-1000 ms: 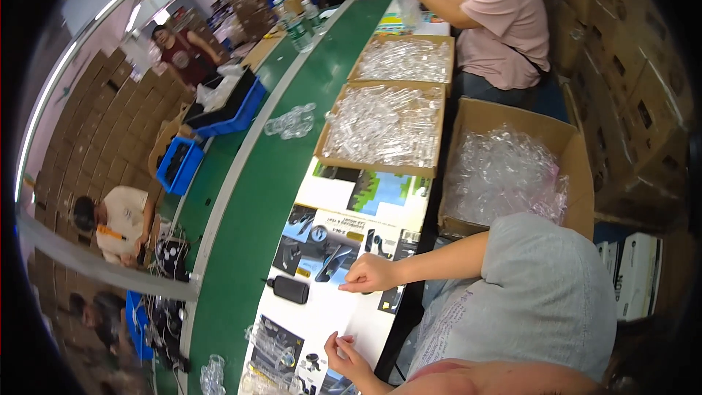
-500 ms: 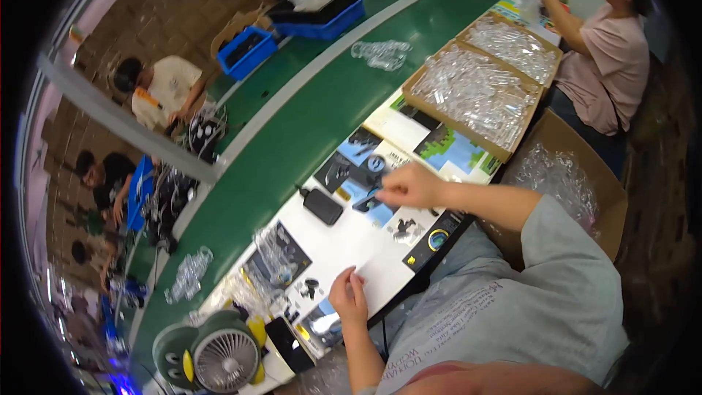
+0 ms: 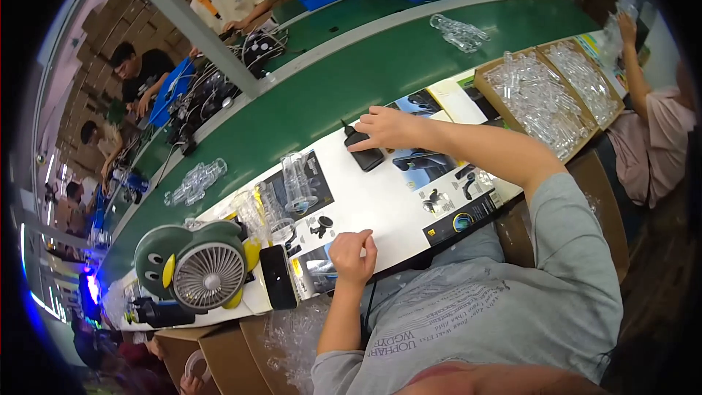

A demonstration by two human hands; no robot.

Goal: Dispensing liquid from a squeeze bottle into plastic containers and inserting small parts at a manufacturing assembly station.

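My right hand point(image 3: 387, 130) reaches across the white work surface point(image 3: 365, 205). Its thumb and fingers are at the upper end of a flat black rounded-rectangular device point(image 3: 369, 157) with a short stub at one corner. The palm covers part of the device. Close to the front edge, my left hand point(image 3: 352, 256) is loosely curled, thumb against the fingers, with nothing visible in it. Left of the device, clear plastic pieces point(image 3: 298, 183) lie on a dark printed panel. Printed pictures of black gadgets point(image 3: 424, 168) cover the surface on the right.
Cardboard trays of clear plastic parts point(image 3: 530, 95) stand at the right. A green fan point(image 3: 210, 278) and a phone point(image 3: 278, 278) sit at the left. Beyond runs a green conveyor belt point(image 3: 314, 102) carrying clear pieces point(image 3: 197, 183). Co-workers sit across the belt and at the right.
My right hand has moved left and away from me, from above the printed pictures to the black device. My left hand has curled more. The whole view has shifted.
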